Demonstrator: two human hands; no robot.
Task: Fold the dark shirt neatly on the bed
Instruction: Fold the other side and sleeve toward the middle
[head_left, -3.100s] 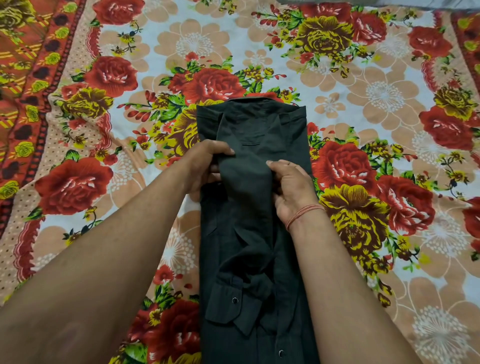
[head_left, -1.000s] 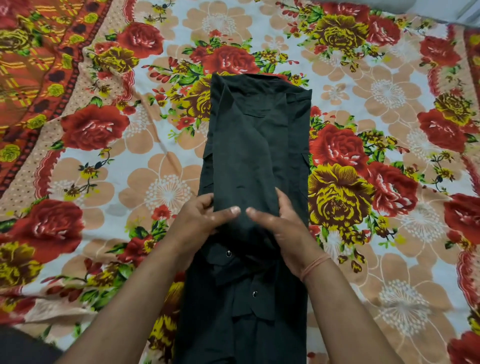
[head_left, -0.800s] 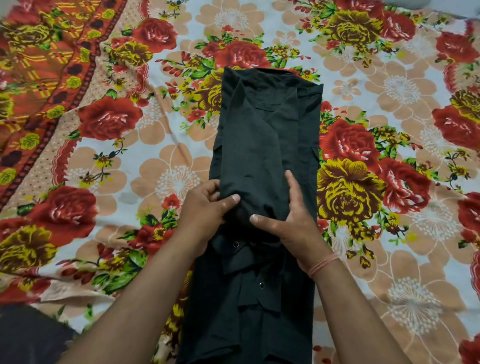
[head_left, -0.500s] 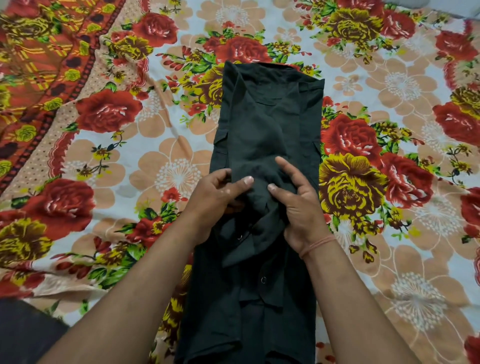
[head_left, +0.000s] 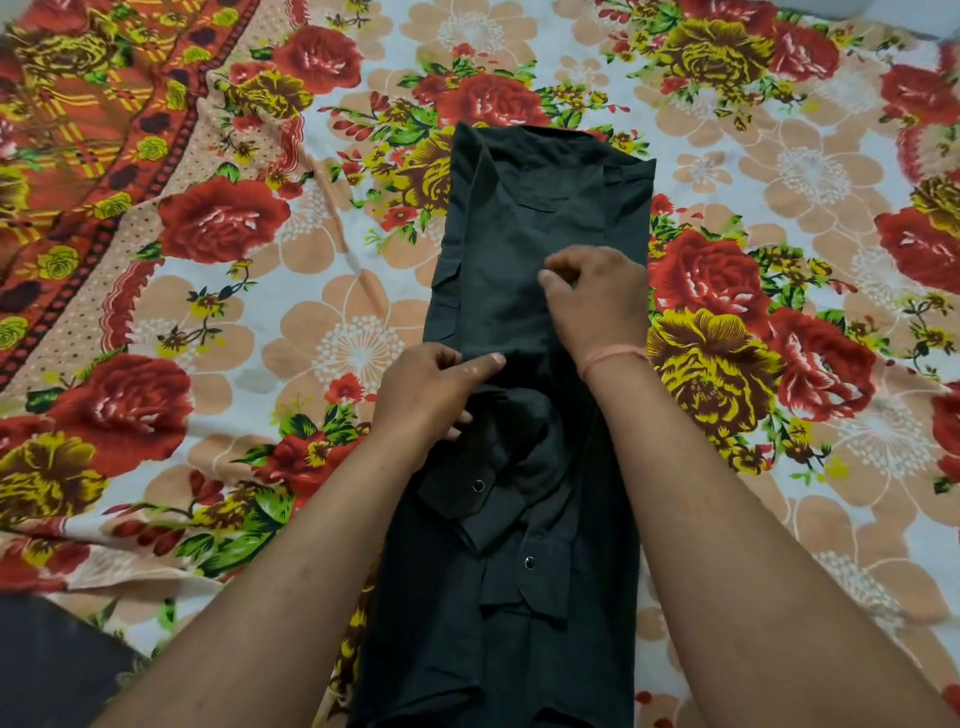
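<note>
The dark shirt (head_left: 524, 228) lies lengthwise on the bed as a long narrow strip, its sides folded inward and both cuffed sleeves laid down the middle. My left hand (head_left: 431, 395) pinches the sleeve fabric at the strip's left-centre, thumb stretched across the cloth. My right hand (head_left: 597, 301) rests further up on the right half, fingers curled and blurred, pressing the cloth. The sleeve cuffs with snap buttons (head_left: 478, 486) bunch just below my left hand.
A floral bedsheet (head_left: 218, 332) with red roses covers the bed on every side of the shirt. Its orange patterned border (head_left: 78, 156) runs along the far left. A dark patch (head_left: 47, 670) sits at the bottom left corner.
Both hands slid down the sleeves, then back up. My right hand has now moved further up the shirt and my left hand stays lower, holding the sleeve fabric.
</note>
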